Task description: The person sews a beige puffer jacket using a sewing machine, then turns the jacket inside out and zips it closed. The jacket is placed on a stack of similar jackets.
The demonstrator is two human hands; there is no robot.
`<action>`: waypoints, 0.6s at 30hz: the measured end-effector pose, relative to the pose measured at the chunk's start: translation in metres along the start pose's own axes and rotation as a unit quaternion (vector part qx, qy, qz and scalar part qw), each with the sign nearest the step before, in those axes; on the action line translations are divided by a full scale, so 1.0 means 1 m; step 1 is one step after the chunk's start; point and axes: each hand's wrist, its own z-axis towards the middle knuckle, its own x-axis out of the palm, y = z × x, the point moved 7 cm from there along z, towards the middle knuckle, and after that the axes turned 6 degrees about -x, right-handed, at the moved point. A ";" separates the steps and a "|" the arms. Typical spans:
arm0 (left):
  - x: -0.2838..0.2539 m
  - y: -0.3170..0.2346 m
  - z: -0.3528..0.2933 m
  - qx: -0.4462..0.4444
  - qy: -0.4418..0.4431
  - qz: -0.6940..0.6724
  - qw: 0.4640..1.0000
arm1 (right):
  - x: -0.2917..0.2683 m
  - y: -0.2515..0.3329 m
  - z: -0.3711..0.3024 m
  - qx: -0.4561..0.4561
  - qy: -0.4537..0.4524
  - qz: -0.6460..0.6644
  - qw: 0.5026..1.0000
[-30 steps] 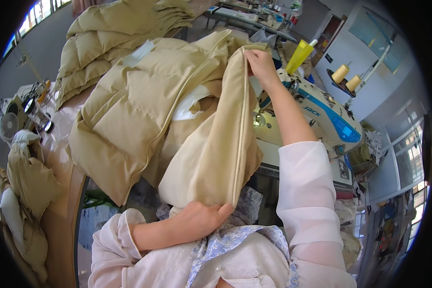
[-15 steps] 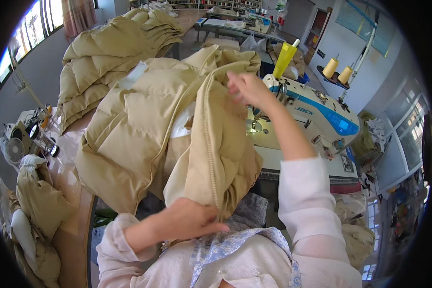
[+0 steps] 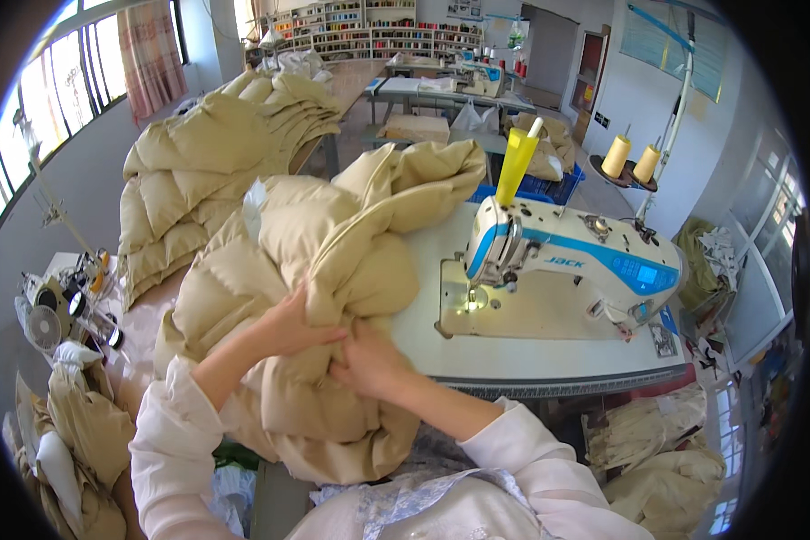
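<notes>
A tan quilted puffer jacket (image 3: 306,216) lies bunched up in front of me, its lower part hanging over the table's near edge. My left hand (image 3: 288,324) is closed on a fold near its middle. Just to the right, my right hand (image 3: 369,360) grips the same jacket, its fingers partly sunk in the cloth. The two hands nearly touch. To the right of the jacket stands a white and blue sewing machine (image 3: 567,256), its lamp lit by the needle.
A stack of tan puffer jackets (image 3: 180,171) rises at the far left. Two yellow thread cones (image 3: 616,157) stand behind the machine, and a yellow holder (image 3: 516,166) is on top. A small fan (image 3: 43,328) sits left; tan cloth pieces (image 3: 85,414) hang below it.
My right hand has come down and left from the jacket's upper edge to beside my left hand, which moved up. The jacket is gathered and shifted left, uncovering the machine bed; the zipper edges no longer show.
</notes>
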 end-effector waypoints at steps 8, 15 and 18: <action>-0.121 0.092 0.039 -0.161 -0.251 0.059 0.953 | -0.072 0.001 -0.011 -0.273 -0.234 0.143 0.922; -0.303 0.009 0.182 0.022 -0.540 0.069 0.838 | -0.069 -0.107 0.005 -0.290 -0.320 0.108 0.896; -0.275 -0.122 0.238 0.149 -0.562 0.018 0.813 | -0.058 -0.131 0.012 -0.269 -0.282 0.137 0.911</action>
